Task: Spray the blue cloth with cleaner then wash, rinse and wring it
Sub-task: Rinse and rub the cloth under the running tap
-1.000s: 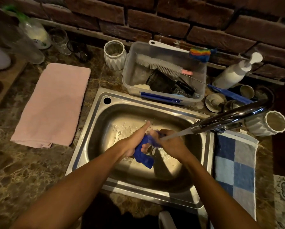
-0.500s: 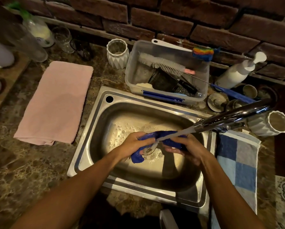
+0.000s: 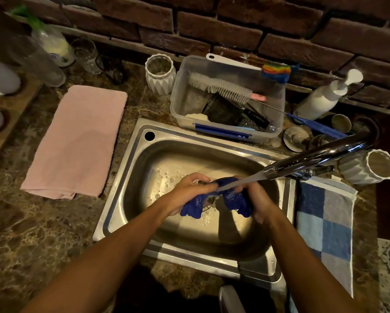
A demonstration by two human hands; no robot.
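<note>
- Pink towel (image 3: 76, 141) lying flat on the marbled counter (image 3: 31, 233), left of the sink.
- Clear plastic tub (image 3: 277, 123) behind the sink, holding a white bottle brush (image 3: 221, 88) and a dark mesh basket (image 3: 221, 109).
- Rainbow-headed brush (image 3: 276, 71) resting across the tub's back rim.
- White pump bottle (image 3: 322, 98) leaning by the brick wall (image 3: 212, 30).
- Blue checked towel (image 3: 325, 227) right of the sink.
- White ridged cups (image 3: 160, 73) beside the tub and far right.

Above sink (image 3: 121, 195): faucet spout (image 3: 320, 158) slants across right side.
Behind sink: plastic tub (image 3: 277, 123) crowds rim.
Left of sink: pink towel (image 3: 76, 141) lies flat.
</note>
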